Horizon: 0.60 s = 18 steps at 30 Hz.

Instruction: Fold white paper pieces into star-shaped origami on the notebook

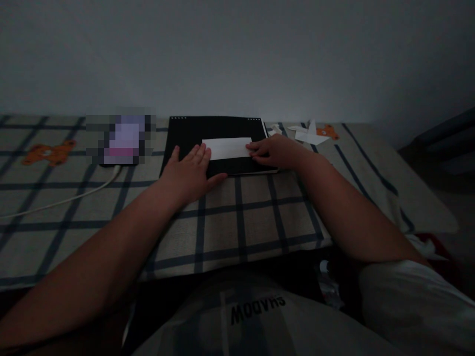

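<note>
A white folded-looking strip of paper (228, 149) lies lengthwise on a black notebook (204, 127), which has rows of small holes at its upper corners. My left hand (189, 170) is spread flat across the notebook's left part, its fingertips touching the paper's left end and its thumb pointing right along the near edge. At the paper's right end, my right hand (274, 151) has its fingers closed together on the edge. Its thumb lies just below, partly in shadow.
To the left lies a phone (124, 138), blurred out, with a white cable (74, 198) running left. White paper pieces (309, 133) sit right of the notebook. A checked tablecloth (222, 217) with orange bear figures (50, 153) covers the table. Behind it rises a wall (237, 54).
</note>
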Motion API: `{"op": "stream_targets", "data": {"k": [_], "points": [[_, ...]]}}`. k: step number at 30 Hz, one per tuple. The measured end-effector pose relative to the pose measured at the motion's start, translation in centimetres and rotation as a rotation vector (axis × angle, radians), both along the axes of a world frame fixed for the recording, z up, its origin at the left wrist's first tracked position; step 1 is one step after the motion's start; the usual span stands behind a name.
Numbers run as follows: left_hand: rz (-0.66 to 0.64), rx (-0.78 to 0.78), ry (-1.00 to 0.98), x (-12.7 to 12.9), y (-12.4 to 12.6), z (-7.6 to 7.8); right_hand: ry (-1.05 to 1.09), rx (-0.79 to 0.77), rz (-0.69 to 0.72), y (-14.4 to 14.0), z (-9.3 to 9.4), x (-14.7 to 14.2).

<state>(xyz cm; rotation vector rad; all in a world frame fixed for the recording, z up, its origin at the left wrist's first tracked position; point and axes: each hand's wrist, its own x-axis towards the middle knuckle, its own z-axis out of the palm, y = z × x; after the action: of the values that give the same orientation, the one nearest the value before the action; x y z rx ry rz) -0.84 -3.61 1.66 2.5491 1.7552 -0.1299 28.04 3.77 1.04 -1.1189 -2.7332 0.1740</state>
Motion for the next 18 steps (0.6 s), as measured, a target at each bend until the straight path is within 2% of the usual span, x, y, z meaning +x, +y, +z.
{"op": "stream_targets", "data": {"k": [4,8,11,14,18], "points": [[0.051,-0.045,0.065,0.4,-0.7,0.6,-0.123,-0.057,-0.052,-0.6,1.1,-0.1],[0.046,0.036,0.073,0.8,-1.0,0.4,-0.165,0.021,-0.045,-1.7,1.8,-1.1],[-0.041,0.133,0.029,1.3,-0.7,-0.2,-0.186,0.103,-0.032,-2.3,1.7,-2.0],[-0.203,0.061,-0.007,1.8,-0.2,-0.6,-0.194,0.143,-0.062,-2.5,1.3,-2.6],[-0.244,0.014,-0.02,2.0,0.1,-0.8,-0.155,0.177,-0.008,-2.5,0.7,-3.1]]}}
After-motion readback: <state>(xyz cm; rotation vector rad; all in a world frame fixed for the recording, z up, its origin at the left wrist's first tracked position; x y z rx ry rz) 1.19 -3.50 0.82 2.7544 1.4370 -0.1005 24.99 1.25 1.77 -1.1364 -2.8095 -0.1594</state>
